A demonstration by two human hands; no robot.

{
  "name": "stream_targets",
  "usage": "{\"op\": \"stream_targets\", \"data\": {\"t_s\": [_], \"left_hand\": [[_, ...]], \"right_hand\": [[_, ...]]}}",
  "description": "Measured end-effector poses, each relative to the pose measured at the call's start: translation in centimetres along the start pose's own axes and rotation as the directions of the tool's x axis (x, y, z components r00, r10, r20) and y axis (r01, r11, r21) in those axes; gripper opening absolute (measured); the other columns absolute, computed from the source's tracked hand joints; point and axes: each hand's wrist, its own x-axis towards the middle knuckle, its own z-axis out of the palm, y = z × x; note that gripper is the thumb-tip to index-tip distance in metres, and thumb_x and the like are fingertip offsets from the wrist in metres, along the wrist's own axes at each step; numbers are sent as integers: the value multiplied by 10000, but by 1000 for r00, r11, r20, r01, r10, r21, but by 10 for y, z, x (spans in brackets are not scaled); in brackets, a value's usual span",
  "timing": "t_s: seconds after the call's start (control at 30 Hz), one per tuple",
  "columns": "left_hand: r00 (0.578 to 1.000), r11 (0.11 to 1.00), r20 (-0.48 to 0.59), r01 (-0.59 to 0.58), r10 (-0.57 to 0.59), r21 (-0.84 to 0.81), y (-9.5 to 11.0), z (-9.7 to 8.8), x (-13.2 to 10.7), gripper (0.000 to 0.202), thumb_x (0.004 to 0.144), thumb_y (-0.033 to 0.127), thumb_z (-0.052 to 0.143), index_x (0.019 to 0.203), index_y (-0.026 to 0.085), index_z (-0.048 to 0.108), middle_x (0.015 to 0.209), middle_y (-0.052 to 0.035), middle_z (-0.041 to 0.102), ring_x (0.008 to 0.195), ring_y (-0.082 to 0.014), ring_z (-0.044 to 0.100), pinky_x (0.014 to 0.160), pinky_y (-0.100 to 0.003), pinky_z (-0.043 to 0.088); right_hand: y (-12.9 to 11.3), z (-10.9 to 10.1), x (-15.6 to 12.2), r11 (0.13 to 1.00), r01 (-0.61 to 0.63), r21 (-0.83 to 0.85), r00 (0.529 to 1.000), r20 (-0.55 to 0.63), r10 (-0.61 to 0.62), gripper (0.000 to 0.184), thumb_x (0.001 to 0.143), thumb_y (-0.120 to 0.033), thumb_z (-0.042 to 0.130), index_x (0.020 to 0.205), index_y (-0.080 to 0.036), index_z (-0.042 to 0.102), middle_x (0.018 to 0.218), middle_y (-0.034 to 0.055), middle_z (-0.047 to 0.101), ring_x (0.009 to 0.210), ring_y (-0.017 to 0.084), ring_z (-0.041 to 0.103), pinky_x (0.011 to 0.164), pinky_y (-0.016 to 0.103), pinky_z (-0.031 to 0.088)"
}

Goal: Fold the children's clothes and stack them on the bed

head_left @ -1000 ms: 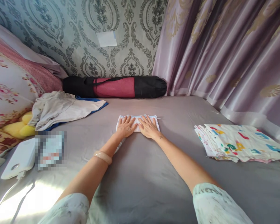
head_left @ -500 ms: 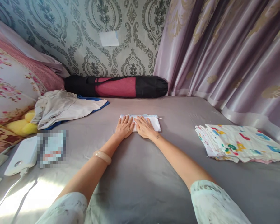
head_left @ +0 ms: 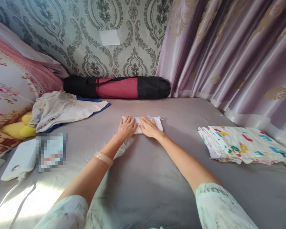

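Observation:
A small folded white cloth (head_left: pixel 139 129) with a light blue edge lies on the grey sheet (head_left: pixel 143 178). My left hand (head_left: pixel 127 128) rests flat on its left part, fingers stretched forward. On its right part lies my right hand (head_left: pixel 149 127), palm down with the fingers extended. Both hands press from above and cover most of the cloth. A thin loose thread or string sticks out at the cloth's far right corner.
At right lies a stack of folded cloths with colourful prints (head_left: pixel 248 143). A crumpled white and blue garment (head_left: pixel 62 109) is at left, near a white power bank (head_left: pixel 20 159) with a cable and a blurred packet (head_left: pixel 52 152). A black and red rolled bag (head_left: pixel 116 88) lies along the wall.
My hands have moved slightly apart on the cloth, uncovering a little more of its middle. The sheet beside my left wrist now shows a raised wrinkle. The view has shifted slightly.

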Motion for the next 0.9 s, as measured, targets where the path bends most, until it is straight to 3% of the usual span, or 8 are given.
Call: {"op": "stream_targets", "data": {"t_s": [0.1, 0.23, 0.47, 0.67, 0.9], "left_hand": [[997, 999, -65, -42, 43, 16, 4, 2, -1, 583, 1011, 479, 197, 1453, 176, 424, 1551, -131, 373, 1460, -286, 274, 1188, -512, 173], [998, 998, -40, -54, 54, 9, 3, 9, -1, 592, 1000, 530, 197, 1458, 228, 420, 1545, -124, 382, 1439, -301, 314, 1159, -538, 218], [999, 999, -6, -40, 40, -12, -2, 13, 3, 624, 993, 554, 188, 1490, 223, 370, 1566, -129, 343, 1451, -294, 293, 1161, -532, 214], [999, 999, 26, -19, 20, -41, -18, 13, -1, 697, 984, 569, 181, 1516, 138, 312, 1589, -132, 293, 1478, -276, 233, 1192, -453, 192], [997, 991, 77, -5, 16, -132, -46, 12, -10, 746, 964, 615, 157, 1533, 146, 267, 1617, -126, 214, 1501, -264, 146, 1192, -437, 195]], "right_hand": [[6, -2, -4, 997, -30, -70, 997, -73, 24, 549, 1007, -388, 297, 1518, -195, 343, 1609, 89, 246, 1491, 265, 163, 1192, 551, 86], [10, 4, -9, 995, -55, -84, 997, -51, 51, 551, 1018, -435, 231, 1507, -224, 371, 1595, 73, 291, 1482, 268, 195, 1183, 546, 137], [13, 6, -8, 996, -71, -61, 997, -29, 70, 557, 1027, -435, 166, 1521, -240, 336, 1605, 51, 271, 1491, 237, 169, 1194, 520, 108], [18, 9, -4, 983, -168, -74, 985, -49, 165, 598, 1017, -374, 174, 1531, -88, 282, 1609, 118, 236, 1490, 229, 170, 1209, 432, 112], [28, 5, -11, 969, -223, -107, 974, -52, 219, 635, 1010, -402, 189, 1523, -41, 283, 1606, 140, 233, 1491, 251, 161, 1211, 422, 108]]}}
